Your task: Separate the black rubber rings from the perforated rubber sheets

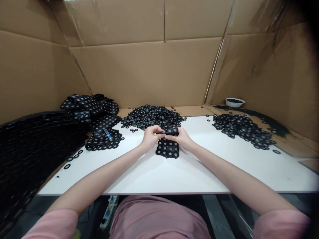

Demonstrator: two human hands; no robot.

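Note:
Both hands meet over the middle of the white board, gripping a black rubber sheet with round holes [167,148]. Its upper part is folded or rolled between the fingers, and its lower part hangs down to the board. My left hand [150,136] pinches the left side of the fold with thumb and fingers. On the right side, my right hand [183,138] is closed on the same sheet, its thumb pointing inward. The fingertips nearly touch each other. Just behind the hands lies a heap of black rubber rings [152,116].
Another ring pile [243,129] spreads at the right, near a white bowl [234,102] of dark bits. At left, perforated black sheets [89,106] are stacked, with a blue-and-white strip [108,134] on the lower ones. A large black mass [37,156] fills the far left. Cardboard walls [124,73] surround the board [159,181].

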